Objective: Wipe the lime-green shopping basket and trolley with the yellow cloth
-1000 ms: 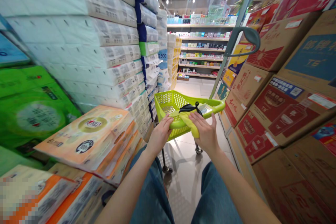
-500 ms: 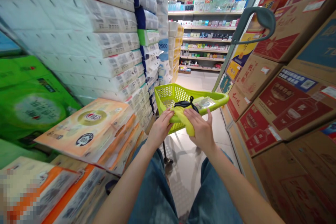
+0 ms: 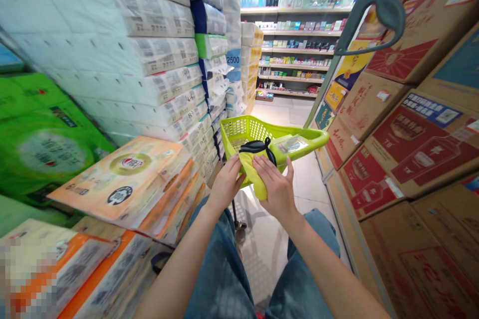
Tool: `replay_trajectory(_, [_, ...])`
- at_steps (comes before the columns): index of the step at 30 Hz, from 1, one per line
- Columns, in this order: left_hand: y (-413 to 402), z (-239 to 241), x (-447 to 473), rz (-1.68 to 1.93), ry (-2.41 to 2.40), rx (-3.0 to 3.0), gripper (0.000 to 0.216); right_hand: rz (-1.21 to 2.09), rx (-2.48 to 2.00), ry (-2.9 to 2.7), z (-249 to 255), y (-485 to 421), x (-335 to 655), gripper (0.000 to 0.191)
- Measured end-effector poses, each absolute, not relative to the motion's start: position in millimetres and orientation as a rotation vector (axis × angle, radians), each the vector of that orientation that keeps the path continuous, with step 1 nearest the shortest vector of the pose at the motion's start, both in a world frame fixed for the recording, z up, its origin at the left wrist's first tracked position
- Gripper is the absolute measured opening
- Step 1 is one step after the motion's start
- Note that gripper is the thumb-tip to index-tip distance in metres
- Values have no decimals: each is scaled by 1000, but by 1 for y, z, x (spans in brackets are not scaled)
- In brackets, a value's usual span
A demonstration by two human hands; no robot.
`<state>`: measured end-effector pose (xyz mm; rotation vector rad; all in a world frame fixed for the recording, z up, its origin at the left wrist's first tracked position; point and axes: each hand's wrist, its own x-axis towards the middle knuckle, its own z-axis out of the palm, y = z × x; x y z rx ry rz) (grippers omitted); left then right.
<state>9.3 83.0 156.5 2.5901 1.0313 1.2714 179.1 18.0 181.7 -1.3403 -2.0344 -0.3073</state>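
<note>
A lime-green wheeled shopping basket [image 3: 247, 129] stands in the aisle in front of me, its grey pull handle [image 3: 377, 15] raised at the upper right. Both hands hold a yellow cloth item with a black strap [image 3: 253, 165] against the basket's near rim. My left hand [image 3: 225, 184] grips its left side with curled fingers. My right hand [image 3: 276, 187] lies over its right side, fingers closed on the cloth. A clear-wrapped packet [image 3: 292, 144] rests on the basket's right edge.
Stacked tissue and paper packs [image 3: 149, 60] wall the left side, with orange packs [image 3: 127, 184] jutting out low. Red and brown cartons [image 3: 411, 134] line the right. The tiled floor [image 3: 284, 114] runs ahead to shelves [image 3: 292, 65] of goods.
The view has tilted, so the basket and handle sit slightly higher and farther right. Both hands have drawn the yellow cloth item a little toward me and to the left.
</note>
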Motion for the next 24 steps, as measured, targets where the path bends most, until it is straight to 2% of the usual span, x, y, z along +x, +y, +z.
replay_trajectory(7, [80,162,5,1291,929,2495,40,-432,-1445,-1837,190,33,238,55])
replay_trajectory(16, [81,157,-1,1219,942,2492,45,-282,-1300,-1928,178,16,154,61])
replay_trajectory(20, [84,155,-3,1254,926,2501,41,-362,-1241,-1991,180,19,187,54])
replay_trajectory(24, [85,155,0,1314,888,2497,39,-465,-1370,-1870,185,27,227,53])
